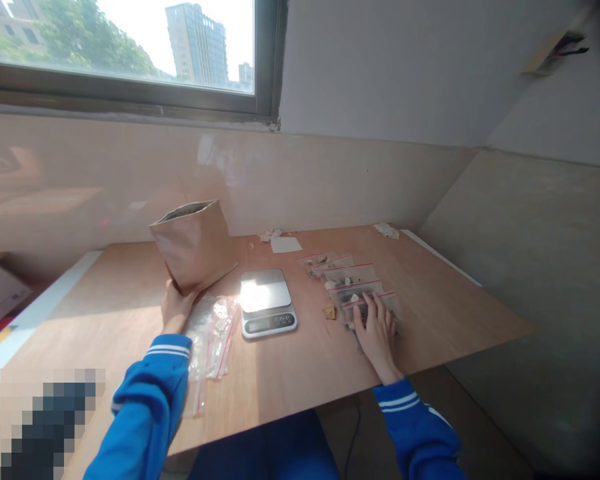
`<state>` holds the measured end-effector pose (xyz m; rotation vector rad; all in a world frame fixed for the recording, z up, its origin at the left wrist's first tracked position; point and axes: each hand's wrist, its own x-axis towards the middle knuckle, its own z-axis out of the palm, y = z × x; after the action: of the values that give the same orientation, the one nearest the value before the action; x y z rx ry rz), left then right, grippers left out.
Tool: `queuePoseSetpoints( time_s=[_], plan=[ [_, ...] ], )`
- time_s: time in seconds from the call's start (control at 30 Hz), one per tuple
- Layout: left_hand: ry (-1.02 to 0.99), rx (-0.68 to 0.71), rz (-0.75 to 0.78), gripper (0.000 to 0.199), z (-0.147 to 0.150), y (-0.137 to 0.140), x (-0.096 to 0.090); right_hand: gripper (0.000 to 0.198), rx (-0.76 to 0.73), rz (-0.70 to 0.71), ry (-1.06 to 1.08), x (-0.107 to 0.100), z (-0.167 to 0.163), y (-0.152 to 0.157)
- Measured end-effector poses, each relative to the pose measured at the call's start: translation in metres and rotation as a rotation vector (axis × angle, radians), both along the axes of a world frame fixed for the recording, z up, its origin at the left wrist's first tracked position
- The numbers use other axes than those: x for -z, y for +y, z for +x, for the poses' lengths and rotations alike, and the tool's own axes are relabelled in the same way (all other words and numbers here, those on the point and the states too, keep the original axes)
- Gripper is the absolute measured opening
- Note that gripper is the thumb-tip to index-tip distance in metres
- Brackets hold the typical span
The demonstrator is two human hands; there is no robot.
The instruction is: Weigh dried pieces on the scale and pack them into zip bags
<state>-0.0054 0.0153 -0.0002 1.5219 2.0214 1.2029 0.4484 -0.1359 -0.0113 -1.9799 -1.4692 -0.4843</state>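
My left hand (176,307) is closed on the lower edge of a brown paper bag (195,243), which leans on the table with its mouth open at the top. My right hand (377,330) rests with fingers apart on the nearest of several clear zip bags (351,273) with red seal strips. Small stone-like pieces show inside these bags, which overlap in a row. A tan lump (329,311) lies loose beside them. Flat clear zip bags (213,337) lie near my left wrist. Between my hands stands a white kitchen scale (267,303) with nothing on its plate.
The wooden table (290,373) meets a tiled wall (300,180) at the back. A white paper slip (286,245) and crumpled tissue (271,235) lie behind the scale. More crumpled tissue (386,231) is at the back right. A cardboard box (3,300) stands at far left.
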Motion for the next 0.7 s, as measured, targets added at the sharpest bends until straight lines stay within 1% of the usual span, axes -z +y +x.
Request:
queuePoseSetpoints(
  time_s=[0.07,0.13,0.17,0.2,0.3,0.33,0.37,0.43,0.53,0.63,0.7],
  plan=[
    [0.012,0.0,-0.042,0.061,-0.005,0.002,0.003,0.051,0.021,-0.022,-0.011,-0.001,0.009,0.012],
    [0.005,0.035,-0.015,0.059,-0.008,0.002,0.002,0.051,0.036,-0.021,-0.021,-0.008,0.011,0.02],
    [-0.003,0.052,0.01,0.059,-0.008,0.002,0.002,0.049,0.005,-0.023,-0.029,-0.012,0.009,0.021],
    [-0.009,0.067,0.032,0.058,-0.007,0.001,0.001,0.046,-0.065,-0.038,-0.039,-0.015,0.004,0.02],
    [-0.007,0.093,0.086,0.056,-0.004,-0.003,-0.003,0.035,-0.394,-0.168,-0.062,-0.018,-0.017,0.012],
    [-0.008,0.097,0.101,0.056,-0.004,-0.004,-0.004,0.033,-0.469,-0.214,-0.056,-0.017,-0.023,0.009],
    [-0.012,0.098,0.111,0.054,-0.003,-0.005,-0.005,0.032,-0.511,-0.248,-0.041,-0.014,-0.028,0.007],
    [-0.028,0.09,0.114,0.05,-0.002,-0.007,-0.006,0.03,-0.529,-0.266,0.012,-0.009,-0.032,0.008],
    [-0.044,0.071,0.099,0.044,-0.001,-0.011,-0.008,0.025,-0.564,-0.268,0.099,-0.005,-0.032,0.02],
    [-0.034,0.081,0.123,0.041,0.001,-0.016,-0.009,0.02,-0.598,-0.31,0.162,-0.008,-0.034,0.039],
    [-0.038,0.096,0.153,0.039,0.001,-0.018,-0.008,0.017,-0.59,-0.339,0.188,-0.013,-0.037,0.052]
  ],
)
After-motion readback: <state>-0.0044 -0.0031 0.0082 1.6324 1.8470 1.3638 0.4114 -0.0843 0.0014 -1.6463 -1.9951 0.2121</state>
